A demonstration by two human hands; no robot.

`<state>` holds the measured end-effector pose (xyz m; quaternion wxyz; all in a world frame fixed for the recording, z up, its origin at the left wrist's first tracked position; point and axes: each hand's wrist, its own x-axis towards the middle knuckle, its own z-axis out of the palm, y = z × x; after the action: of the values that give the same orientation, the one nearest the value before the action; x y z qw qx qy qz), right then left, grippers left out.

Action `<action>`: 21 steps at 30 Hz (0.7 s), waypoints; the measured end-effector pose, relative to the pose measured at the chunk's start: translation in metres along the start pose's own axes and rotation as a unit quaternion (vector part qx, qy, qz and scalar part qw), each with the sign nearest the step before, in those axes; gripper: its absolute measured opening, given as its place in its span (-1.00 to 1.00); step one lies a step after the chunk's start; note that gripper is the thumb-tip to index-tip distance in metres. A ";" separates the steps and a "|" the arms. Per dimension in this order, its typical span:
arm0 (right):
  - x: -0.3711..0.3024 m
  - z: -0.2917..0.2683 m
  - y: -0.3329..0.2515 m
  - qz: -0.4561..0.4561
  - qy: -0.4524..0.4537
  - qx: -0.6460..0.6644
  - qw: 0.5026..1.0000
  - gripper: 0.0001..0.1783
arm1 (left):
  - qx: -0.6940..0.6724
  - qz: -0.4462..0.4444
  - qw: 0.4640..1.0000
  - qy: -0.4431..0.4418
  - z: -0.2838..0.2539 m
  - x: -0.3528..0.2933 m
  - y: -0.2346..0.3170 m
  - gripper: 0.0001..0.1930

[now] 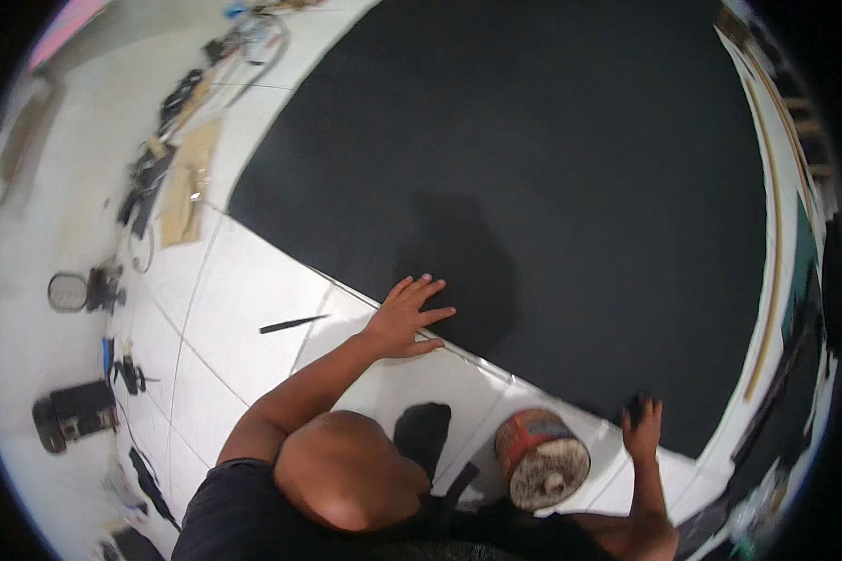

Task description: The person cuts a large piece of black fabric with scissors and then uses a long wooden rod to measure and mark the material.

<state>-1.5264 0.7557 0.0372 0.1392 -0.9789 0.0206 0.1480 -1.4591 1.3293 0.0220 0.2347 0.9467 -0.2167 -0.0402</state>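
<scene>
A large black sheet (533, 140) lies flat over the white tiled floor. At its near edge my left hand (410, 316) rests with the fingers spread, partly on the sheet and partly over the edge. Further right, near the sheet's corner, my right hand (643, 430) is closed around a small dark thing, too unclear to name. Between my hands and close to my body stands a round can (543, 456), reddish on its side, with a crusted whitish top. A thin black pointed tool (292, 324) lies on the tiles left of my left hand.
My bent knee (346, 467) is at the lower middle, with a dark flat shape (423, 438) beside it. Leftward are a tan strip (187, 182), a black box-like device (77, 414) and cables. Long thin strips (775, 252) and dark material line the right side.
</scene>
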 end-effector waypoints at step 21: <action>-0.036 -0.085 -0.129 -0.391 -0.206 0.149 0.885 -0.43 | 0.046 0.000 0.994 -0.095 0.014 0.021 0.037 -0.46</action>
<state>-1.5262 0.8555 0.1606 0.3310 -0.8228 -0.3712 0.2750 -1.4577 1.2846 0.0270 0.1693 0.9484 -0.2399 -0.1196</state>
